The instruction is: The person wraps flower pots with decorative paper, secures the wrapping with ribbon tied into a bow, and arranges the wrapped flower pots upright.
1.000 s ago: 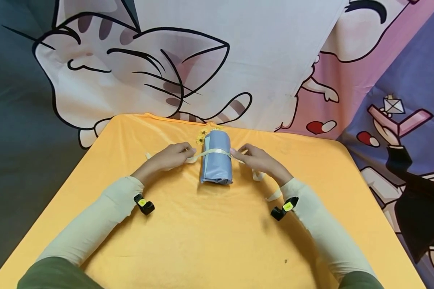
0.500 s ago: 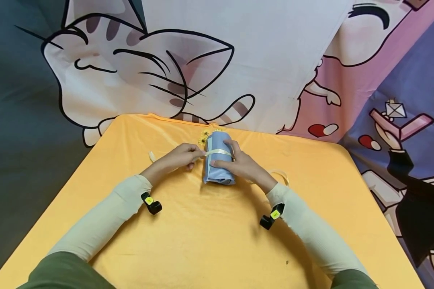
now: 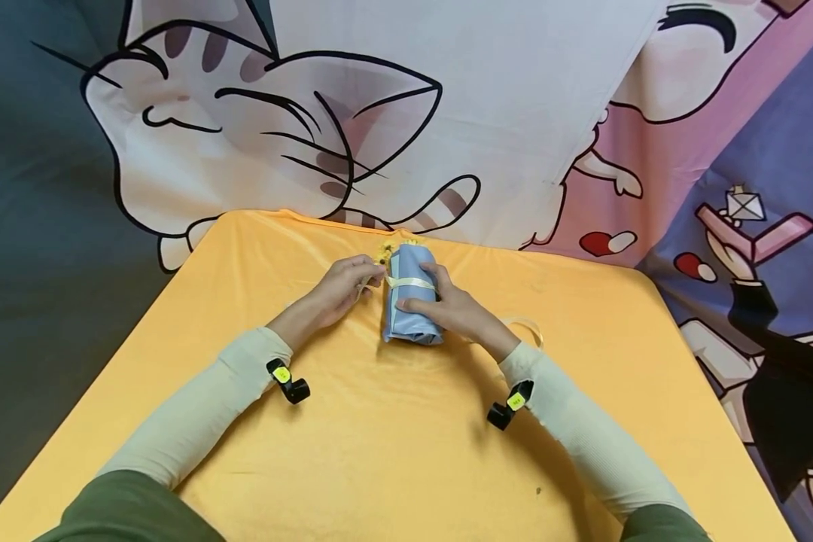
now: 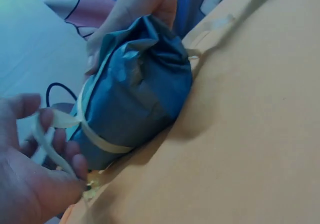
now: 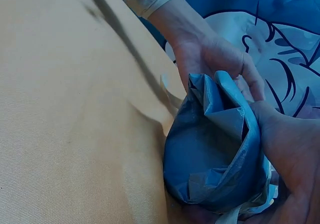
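Observation:
A bundle wrapped in blue paper lies on the yellow cloth, its crumpled end towards me. Small yellow flowers show at its far left end. Around its middle runs a cream ribbon, looped and drawn out to the left. My left hand, just left of the bundle, pinches that ribbon; in the left wrist view a length of it passes between the fingers. From the right side my right hand grips the bundle, thumb on top near the ribbon. The bundle hides some right fingertips.
The yellow-covered table reaches back to a cartoon-printed backdrop. A loose ribbon tail lies on the cloth behind the right wrist. Each wrist carries a small black camera.
A second ago both hands held the ribbon on either side. The right hand has since let go and taken hold of the bundle. The left hand, still with ribbon, has lifted slightly.

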The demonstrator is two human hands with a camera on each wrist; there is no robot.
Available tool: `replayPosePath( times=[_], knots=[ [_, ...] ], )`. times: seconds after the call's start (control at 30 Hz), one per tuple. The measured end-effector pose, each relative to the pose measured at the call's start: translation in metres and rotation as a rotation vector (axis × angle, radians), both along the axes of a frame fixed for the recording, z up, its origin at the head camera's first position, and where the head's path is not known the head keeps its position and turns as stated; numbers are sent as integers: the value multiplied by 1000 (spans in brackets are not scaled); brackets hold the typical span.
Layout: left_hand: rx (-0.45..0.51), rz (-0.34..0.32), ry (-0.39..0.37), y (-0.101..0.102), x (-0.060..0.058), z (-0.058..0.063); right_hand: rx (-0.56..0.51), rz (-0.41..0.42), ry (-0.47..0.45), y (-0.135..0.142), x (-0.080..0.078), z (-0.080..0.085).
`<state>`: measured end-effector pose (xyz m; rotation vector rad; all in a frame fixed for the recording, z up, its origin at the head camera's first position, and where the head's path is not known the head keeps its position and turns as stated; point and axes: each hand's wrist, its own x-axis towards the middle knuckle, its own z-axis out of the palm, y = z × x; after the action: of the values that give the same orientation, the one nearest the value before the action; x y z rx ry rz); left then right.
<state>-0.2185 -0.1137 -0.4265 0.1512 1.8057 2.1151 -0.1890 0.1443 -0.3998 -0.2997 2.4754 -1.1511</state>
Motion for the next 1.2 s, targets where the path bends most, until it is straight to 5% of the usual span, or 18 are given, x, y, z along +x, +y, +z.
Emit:
replayPosePath(
  times=[0.17, 0.4, 0.63, 0.8, 1.2],
  knots=[
    [127, 101, 54, 10, 3, -4, -3, 13, -1, 0, 0, 1],
    [192, 103, 174, 24, 9, -5, 0, 11, -5, 0, 2, 1],
    [-79, 52, 308, 33, 12, -6, -3, 23, 2, 1, 2, 0],
    [-246, 82, 445, 38, 12, -7, 0, 27, 9, 1, 2, 0],
    [-441, 151, 570, 49, 11, -6, 22, 54, -12, 9, 0, 6]
  ],
)
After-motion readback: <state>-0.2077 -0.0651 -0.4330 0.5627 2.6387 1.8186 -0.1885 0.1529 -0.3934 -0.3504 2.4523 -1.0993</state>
